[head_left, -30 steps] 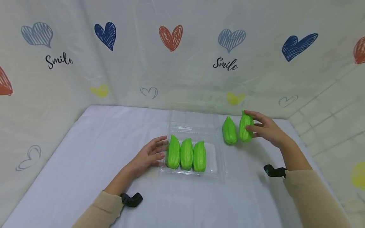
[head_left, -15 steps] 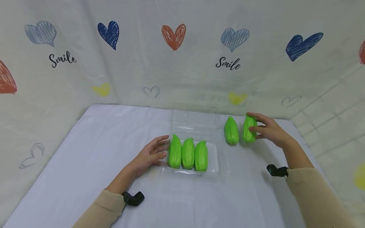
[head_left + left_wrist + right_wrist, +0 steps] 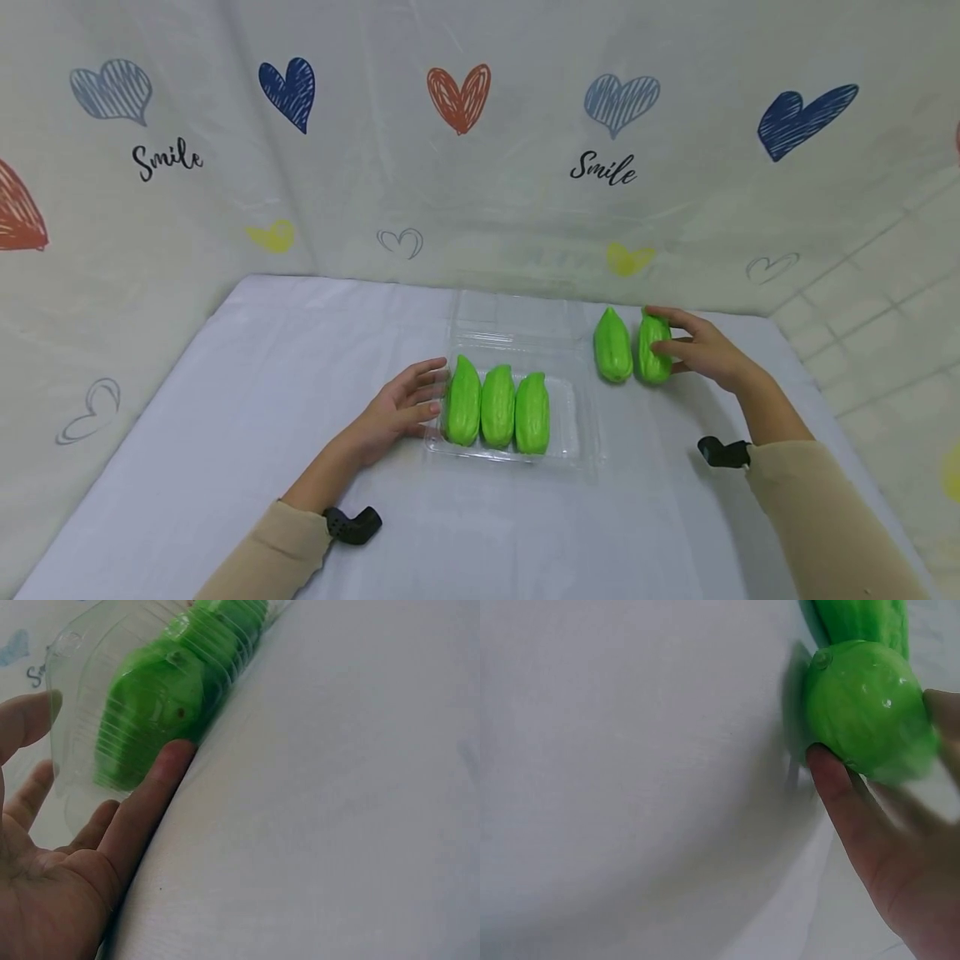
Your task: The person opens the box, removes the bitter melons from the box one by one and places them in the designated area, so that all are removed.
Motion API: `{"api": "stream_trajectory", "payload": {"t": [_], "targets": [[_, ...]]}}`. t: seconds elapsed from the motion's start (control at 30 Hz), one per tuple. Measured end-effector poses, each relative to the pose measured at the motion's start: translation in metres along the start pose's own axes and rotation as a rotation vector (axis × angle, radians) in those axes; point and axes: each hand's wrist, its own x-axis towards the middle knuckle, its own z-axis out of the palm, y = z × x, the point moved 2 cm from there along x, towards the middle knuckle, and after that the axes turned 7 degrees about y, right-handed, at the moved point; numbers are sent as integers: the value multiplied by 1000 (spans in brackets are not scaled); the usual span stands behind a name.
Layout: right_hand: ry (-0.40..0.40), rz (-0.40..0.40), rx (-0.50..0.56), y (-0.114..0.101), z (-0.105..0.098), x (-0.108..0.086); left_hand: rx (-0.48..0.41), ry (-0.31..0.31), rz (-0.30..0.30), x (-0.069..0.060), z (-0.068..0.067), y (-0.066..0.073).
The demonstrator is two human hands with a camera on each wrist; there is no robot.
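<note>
My right hand (image 3: 705, 350) holds a green ridged gourd (image 3: 654, 348) between thumb and fingers at the table's back right. In the right wrist view the rounded end of this gourd (image 3: 866, 705) faces the camera, with a fingertip against its lower side. It is upright to the table's back, low at the cloth; whether it touches cannot be told. A second gourd (image 3: 613, 346) lies just left of it. Three more gourds (image 3: 498, 407) lie side by side in a clear plastic clamshell box (image 3: 564, 417). My left hand (image 3: 393, 412), fingers extended, rests against the box's left side.
The box's clear lid (image 3: 517, 317) is folded back towards the rear edge. A white cloth covers the table (image 3: 300, 375). Behind it hangs a pale curtain (image 3: 525, 208) printed with hearts and the word "Smile".
My right hand has lowered the held gourd towards the cloth, beside the second gourd. My left hand stays at the box. The head view has shifted slightly.
</note>
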Motion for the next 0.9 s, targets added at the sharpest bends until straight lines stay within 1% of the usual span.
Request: {"api": "stream_trajectory", "payload": {"t": [0.23,0.5,0.77,0.9], "targets": [[-6,14,-18,3,1,2,0,-6,5,0,1,0],[7,-1,-110,-1,5,3,-9,-5,13,-1,1,1],[13,3,-159,1,4,2,-11,-2,6,-1,1,0],[31,-5,-184,-1,3,-1,-16,-6,8,-1,1,0]]}}
